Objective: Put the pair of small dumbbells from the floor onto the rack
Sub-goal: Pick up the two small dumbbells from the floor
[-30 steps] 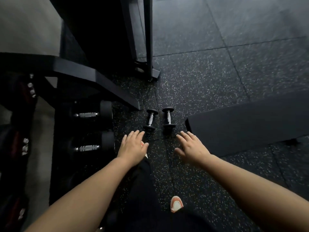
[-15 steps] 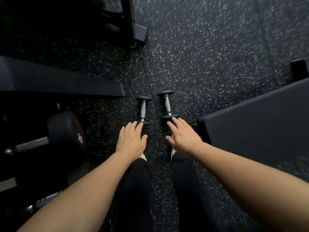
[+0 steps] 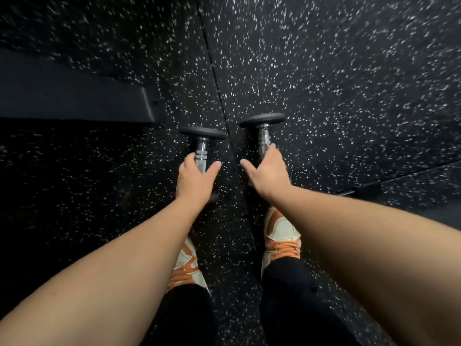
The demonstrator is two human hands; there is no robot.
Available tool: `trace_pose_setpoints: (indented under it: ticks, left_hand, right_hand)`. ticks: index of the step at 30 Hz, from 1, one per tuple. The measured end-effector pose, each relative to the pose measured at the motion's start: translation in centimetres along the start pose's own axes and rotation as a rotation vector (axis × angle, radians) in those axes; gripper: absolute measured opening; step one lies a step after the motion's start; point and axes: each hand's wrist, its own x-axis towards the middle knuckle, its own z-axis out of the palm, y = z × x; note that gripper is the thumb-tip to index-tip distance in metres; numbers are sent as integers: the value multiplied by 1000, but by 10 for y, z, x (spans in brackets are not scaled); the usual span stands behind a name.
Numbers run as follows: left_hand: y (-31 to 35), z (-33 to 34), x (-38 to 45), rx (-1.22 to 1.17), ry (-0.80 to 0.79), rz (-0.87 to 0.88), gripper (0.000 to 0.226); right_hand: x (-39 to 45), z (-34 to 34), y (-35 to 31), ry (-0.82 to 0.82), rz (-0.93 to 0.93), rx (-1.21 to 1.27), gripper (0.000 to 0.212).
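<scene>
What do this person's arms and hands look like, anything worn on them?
Nothing worn that shows: the left hand and right hand are bare, with no gloves, rings, watch or wristbands in view. Both forearms are bare too, with no sleeves reaching into the picture.

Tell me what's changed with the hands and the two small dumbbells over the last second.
Both hands moved forward and down onto the handles: the left hand now cups the left dumbbell, and the right hand lies over the right dumbbell, fingers not yet closed around them. The view dropped closer to the floor, and the shoes came into sight. The dumbbells stayed side by side on the floor, unlifted.
</scene>
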Motion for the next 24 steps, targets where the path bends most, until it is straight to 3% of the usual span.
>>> trace_pose_setpoints:
  ticks: [4,7,9,12,24]
  left_hand:
    - [-7,25,36,-255,30,-148,67]
    - [-13,31,46,-363,28,-174,49]
    - [-14,31,51,-447,10,-194,48]
    - [-15,31,57,-477,-20,-200,44]
    - [10,12,17,-587,75,-286,39]
  right_hand:
    - [44,16,11,49,99,185,100]
    - [63,21,17,49,106,297,74]
    - [73,22,21,70,96,340,50]
    - [82,24,25,98,58,367,35]
    - [39,2,4,83,12,349,38]
